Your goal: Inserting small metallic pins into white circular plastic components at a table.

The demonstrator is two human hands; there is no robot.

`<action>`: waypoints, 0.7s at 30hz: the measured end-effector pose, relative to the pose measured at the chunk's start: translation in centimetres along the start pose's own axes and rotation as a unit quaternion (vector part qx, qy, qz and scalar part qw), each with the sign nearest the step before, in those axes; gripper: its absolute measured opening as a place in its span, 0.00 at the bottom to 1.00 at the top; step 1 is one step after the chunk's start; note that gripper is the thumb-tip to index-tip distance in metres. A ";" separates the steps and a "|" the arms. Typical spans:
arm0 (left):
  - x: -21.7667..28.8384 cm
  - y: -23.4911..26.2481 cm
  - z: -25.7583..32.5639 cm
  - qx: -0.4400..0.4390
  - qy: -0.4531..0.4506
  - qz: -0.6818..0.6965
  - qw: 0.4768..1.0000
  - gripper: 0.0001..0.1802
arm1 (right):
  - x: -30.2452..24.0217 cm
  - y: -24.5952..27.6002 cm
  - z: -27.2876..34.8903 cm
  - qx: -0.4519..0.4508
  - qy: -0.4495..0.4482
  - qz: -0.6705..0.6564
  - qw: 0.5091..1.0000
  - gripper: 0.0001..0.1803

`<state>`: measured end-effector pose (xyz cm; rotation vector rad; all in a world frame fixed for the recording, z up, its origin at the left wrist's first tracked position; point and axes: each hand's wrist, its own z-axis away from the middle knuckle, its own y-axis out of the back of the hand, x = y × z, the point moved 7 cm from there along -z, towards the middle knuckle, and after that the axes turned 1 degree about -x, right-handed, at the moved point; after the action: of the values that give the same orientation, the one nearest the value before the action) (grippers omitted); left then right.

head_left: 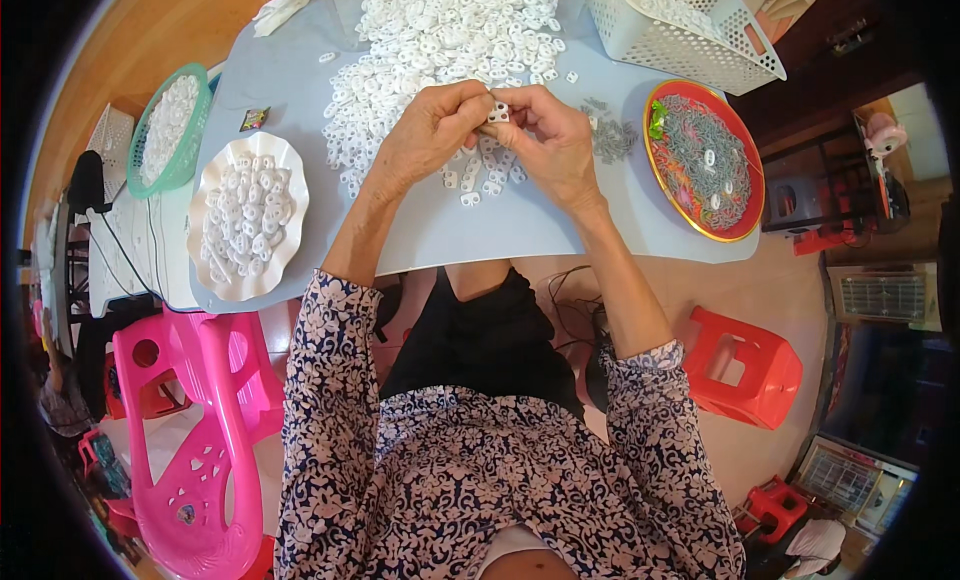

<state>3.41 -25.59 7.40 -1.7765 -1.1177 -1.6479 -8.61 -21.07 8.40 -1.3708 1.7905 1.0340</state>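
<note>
My left hand (430,132) and my right hand (547,140) meet over the grey table (560,225), both pinching one small white plastic piece (499,111) between the fingertips. Right behind them lies a big heap of the same white plastic pieces (440,40), with a few loose ones under my hands. A small cluster of grey metal bits (610,135) rests just right of my right hand.
A white scalloped plate (248,216) of white pieces and a green basket (170,128) sit at the left. A red plate (705,160) of grey bits is at the right, a white basket (690,25) behind it. A pink chair (195,420) and red stool (745,365) stand below.
</note>
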 end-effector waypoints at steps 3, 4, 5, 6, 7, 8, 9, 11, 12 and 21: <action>0.3 -0.3 -0.1 -0.006 -0.005 0.008 1.000 0.14 | 0.2 0.2 0.1 0.000 0.008 -0.029 1.000 0.13; 0.2 -0.3 0.0 -0.006 -0.005 0.008 1.000 0.14 | 0.1 0.2 0.1 0.002 0.018 0.002 1.000 0.12; 0.1 -0.4 0.0 0.000 -0.007 0.004 1.000 0.14 | -0.1 0.2 0.1 0.004 0.027 0.032 0.999 0.12; 0.1 -0.4 0.0 0.005 -0.010 0.000 1.000 0.14 | -0.1 0.2 0.1 0.004 0.028 0.032 0.999 0.12; 0.1 -0.5 0.0 0.004 -0.010 0.001 1.000 0.14 | -0.2 0.2 0.1 0.005 0.033 0.033 0.999 0.12; 0.0 -0.7 0.1 0.004 -0.005 -0.003 1.000 0.14 | -0.2 0.2 0.1 0.007 0.038 0.035 0.999 0.11; -0.1 -0.8 0.2 0.004 0.000 -0.007 1.000 0.14 | -0.3 0.3 0.2 0.007 0.038 0.035 0.999 0.11; 0.2 -1.0 0.5 0.011 -0.005 -0.015 1.000 0.14 | -0.7 0.2 0.2 -0.002 0.016 0.030 0.999 0.10; 0.3 -1.0 0.6 0.018 -0.010 -0.022 1.000 0.14 | -0.7 0.2 0.2 -0.002 0.016 0.029 0.999 0.10; 0.2 -1.5 0.6 -0.001 0.010 0.009 1.000 0.17 | -1.4 0.3 0.4 -0.006 0.050 0.064 0.997 0.09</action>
<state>2.58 -24.23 7.26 -1.7632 -1.0881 -1.6533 -8.60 -20.05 9.45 -1.3522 1.9700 1.0598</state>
